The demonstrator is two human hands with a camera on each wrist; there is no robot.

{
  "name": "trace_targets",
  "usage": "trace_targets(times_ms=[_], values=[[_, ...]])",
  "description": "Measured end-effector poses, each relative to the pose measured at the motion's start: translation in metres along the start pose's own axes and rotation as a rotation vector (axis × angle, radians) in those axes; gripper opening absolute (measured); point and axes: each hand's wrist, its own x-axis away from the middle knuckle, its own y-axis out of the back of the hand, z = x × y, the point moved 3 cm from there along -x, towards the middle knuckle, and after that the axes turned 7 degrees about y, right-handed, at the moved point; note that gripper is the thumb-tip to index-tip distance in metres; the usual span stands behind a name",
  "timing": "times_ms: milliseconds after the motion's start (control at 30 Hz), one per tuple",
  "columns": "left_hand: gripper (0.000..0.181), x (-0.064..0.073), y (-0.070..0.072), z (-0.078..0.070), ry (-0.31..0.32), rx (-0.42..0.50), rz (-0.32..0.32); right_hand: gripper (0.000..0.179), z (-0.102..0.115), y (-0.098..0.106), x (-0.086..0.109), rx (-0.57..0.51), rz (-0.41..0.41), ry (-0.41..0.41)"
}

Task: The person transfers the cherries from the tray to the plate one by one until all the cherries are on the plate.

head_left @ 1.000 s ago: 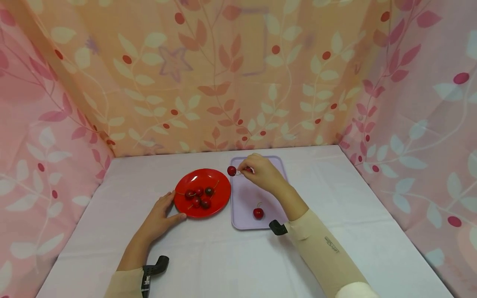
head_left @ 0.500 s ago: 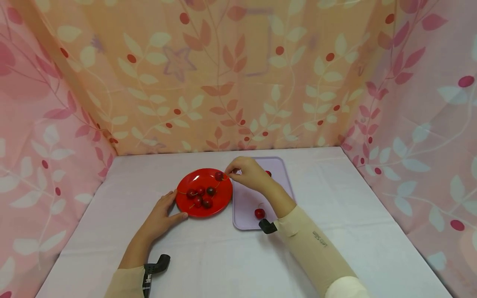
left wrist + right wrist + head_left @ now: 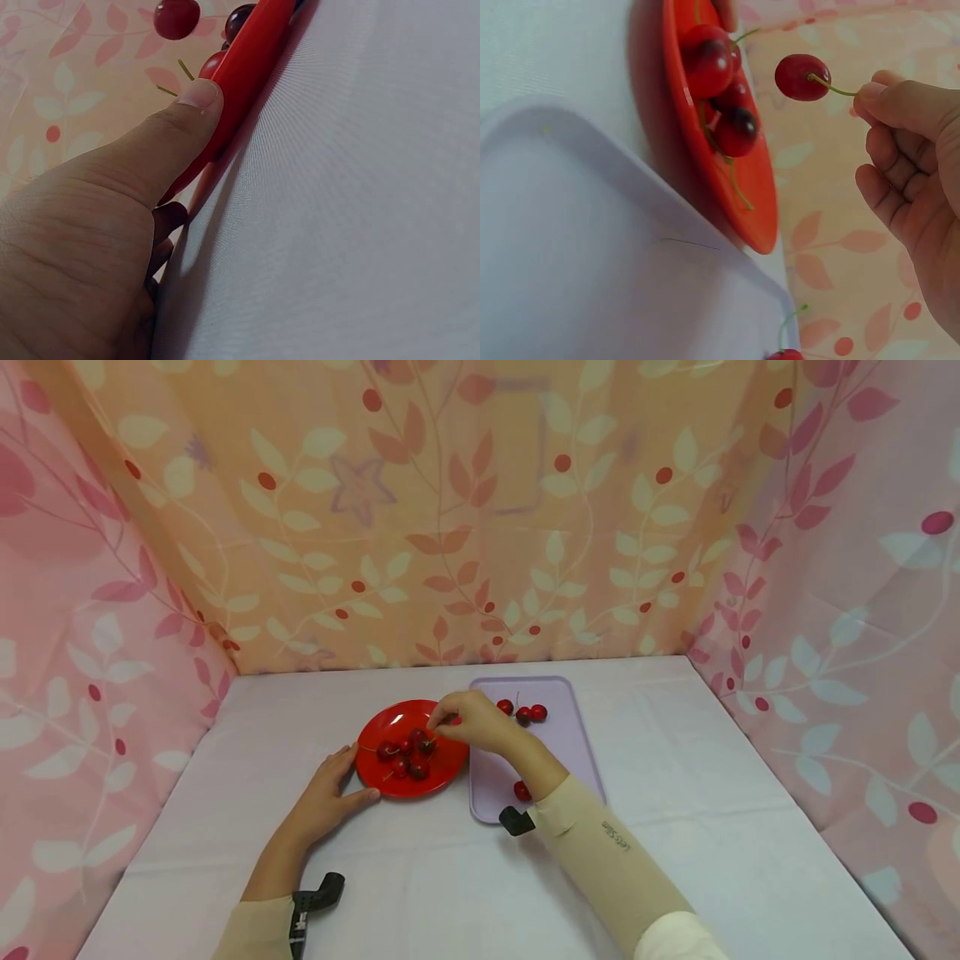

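Note:
My right hand (image 3: 476, 722) pinches a dark red cherry (image 3: 801, 77) by its green stem between thumb and forefinger. In the right wrist view, that cherry hangs apart from the cherries (image 3: 709, 64) on the red plate (image 3: 761, 217). My left hand (image 3: 322, 797) lies at the plate's left side, its thumb (image 3: 199, 94) and fingertips touching the rim. Several cherries (image 3: 400, 767) with stems sit grouped in the middle of the plate.
Right beside the plate lies a lilac tray (image 3: 495, 772). Cherries (image 3: 523, 716) sit near its far end, and a single cherry (image 3: 522, 791) near its front is partly covered by the sleeve. A white cloth (image 3: 420, 885) covers the table; patterned curtains (image 3: 465, 527) surround it.
My right hand has carried the cherry left from over the tray to above the middle of the plate, uncovering the cherries at the tray's far end. My left hand stays at the rim.

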Motion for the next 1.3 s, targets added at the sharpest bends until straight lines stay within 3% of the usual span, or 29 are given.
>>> trace_targets(times_ms=[300,733,1033,1300], values=[[0.102,0.000,-0.001,0.001,-0.003,-0.019,-0.004,0.007,-0.013,-0.021,-0.006,-0.002,0.070,-0.038],[0.101,-0.001,0.000,0.000,0.002,-0.024,0.001,0.006,-0.027,-0.032,-0.005,-0.001,0.088,-0.103],[0.102,-0.001,-0.001,-0.001,0.009,-0.032,-0.001,0.011,-0.024,-0.023,-0.005,0.098,0.133,-0.072],[0.102,0.000,0.000,-0.001,0.013,-0.029,0.004,0.017,-0.005,0.007,0.002,0.162,0.141,-0.025]])
